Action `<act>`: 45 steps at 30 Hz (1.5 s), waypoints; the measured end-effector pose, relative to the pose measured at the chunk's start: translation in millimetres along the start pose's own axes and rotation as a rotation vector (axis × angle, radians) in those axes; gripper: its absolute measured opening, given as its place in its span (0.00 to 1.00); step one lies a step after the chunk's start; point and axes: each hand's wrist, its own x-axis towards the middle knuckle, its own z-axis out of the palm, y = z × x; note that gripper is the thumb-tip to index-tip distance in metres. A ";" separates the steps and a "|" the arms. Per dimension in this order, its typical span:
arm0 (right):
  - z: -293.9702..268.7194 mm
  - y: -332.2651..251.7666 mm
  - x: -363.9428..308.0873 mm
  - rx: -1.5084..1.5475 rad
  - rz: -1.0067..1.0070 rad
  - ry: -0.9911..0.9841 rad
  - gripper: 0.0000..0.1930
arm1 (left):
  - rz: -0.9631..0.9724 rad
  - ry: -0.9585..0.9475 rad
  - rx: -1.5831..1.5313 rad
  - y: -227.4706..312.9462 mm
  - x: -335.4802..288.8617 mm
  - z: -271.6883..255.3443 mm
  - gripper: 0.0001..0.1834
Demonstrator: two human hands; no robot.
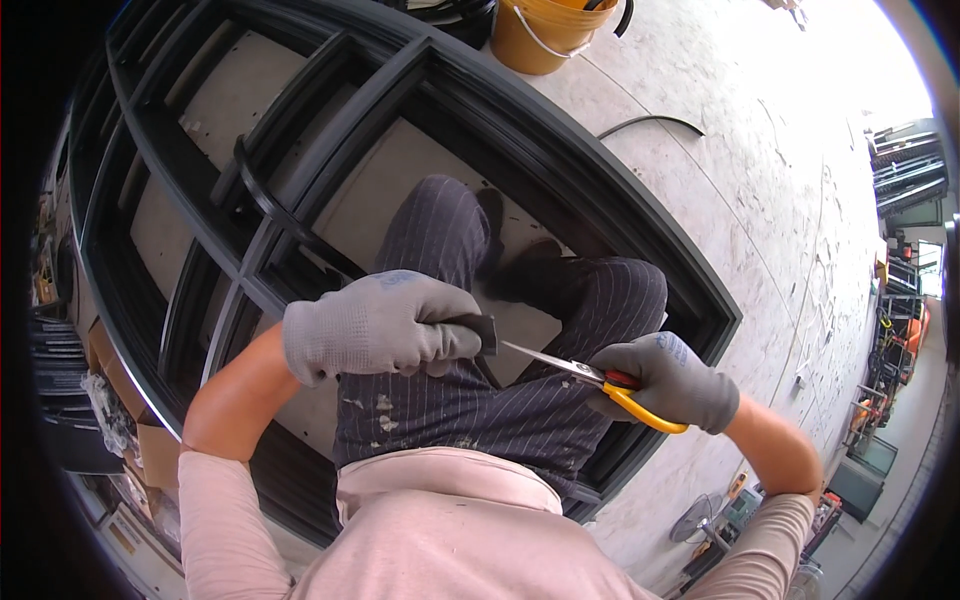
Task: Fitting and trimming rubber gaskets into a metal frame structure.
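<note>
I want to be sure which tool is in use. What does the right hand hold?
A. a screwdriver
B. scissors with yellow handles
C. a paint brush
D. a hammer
B: the right hand grips scissors with yellow handles, blades pointing at the black strip held in the left hand.

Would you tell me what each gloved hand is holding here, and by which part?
The left hand grips a black rubber strip near its end. The right hand holds scissors by their yellow handles, blades pointing at the strip.
</note>
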 end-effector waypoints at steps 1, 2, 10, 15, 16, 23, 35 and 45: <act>3.5 2.9 -0.7 0.001 0.001 0.002 0.17 | 0.026 0.035 -0.191 -4.7 0.3 1.6 0.11; 6.2 5.7 -2.1 0.033 -0.030 0.091 0.16 | 0.053 0.070 -0.381 -9.2 1.4 3.6 0.10; 46.6 16.0 7.7 0.429 -0.084 0.386 0.23 | 0.249 0.415 -0.551 -18.3 11.3 23.1 0.11; 53.3 0.2 22.6 0.416 -0.154 0.471 0.22 | 0.350 0.569 -0.581 -20.6 16.7 36.1 0.13; 54.8 2.0 24.9 0.388 -0.161 0.481 0.23 | 0.348 0.570 -0.573 -20.1 16.6 37.0 0.13; 61.5 6.1 35.4 0.332 -0.197 0.533 0.23 | 0.307 0.713 -0.573 -15.3 15.3 44.6 0.14; 60.6 -1.7 39.9 0.434 -0.192 0.494 0.18 | 0.324 0.702 -0.634 -18.6 12.7 44.4 0.13; 76.0 7.5 48.1 0.495 -0.149 0.542 0.11 | 0.242 0.262 -0.656 -17.0 -1.9 35.5 0.16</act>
